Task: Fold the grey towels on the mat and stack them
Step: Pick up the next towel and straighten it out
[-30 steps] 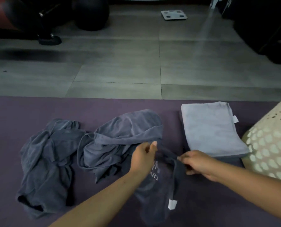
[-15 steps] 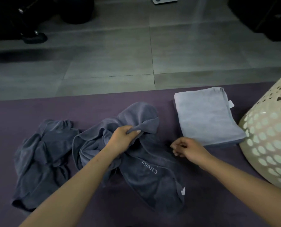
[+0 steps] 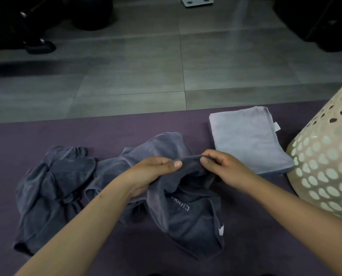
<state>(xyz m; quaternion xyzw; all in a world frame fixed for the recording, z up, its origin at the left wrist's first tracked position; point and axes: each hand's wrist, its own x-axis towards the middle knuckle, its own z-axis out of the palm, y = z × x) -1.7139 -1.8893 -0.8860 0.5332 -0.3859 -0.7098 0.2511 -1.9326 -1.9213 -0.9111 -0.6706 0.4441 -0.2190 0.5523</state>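
There is one view only, from a wide-angle camera worn on the person's head, looking forward and steeply down. It sits close above the purple mat point(image 3: 114, 132), which fills the lower half of the frame, with both forearms entering from the bottom edge and the left hand point(image 3: 154, 172) and right hand point(image 3: 224, 168) meeting near the middle. Beyond the mat's far edge the view takes in the grey tiled floor point(image 3: 138, 76), up to dark objects along the top border. The perforated basket point(image 3: 325, 172) is cut by the right edge. Straight lines bow slightly toward the borders, as a wide lens gives
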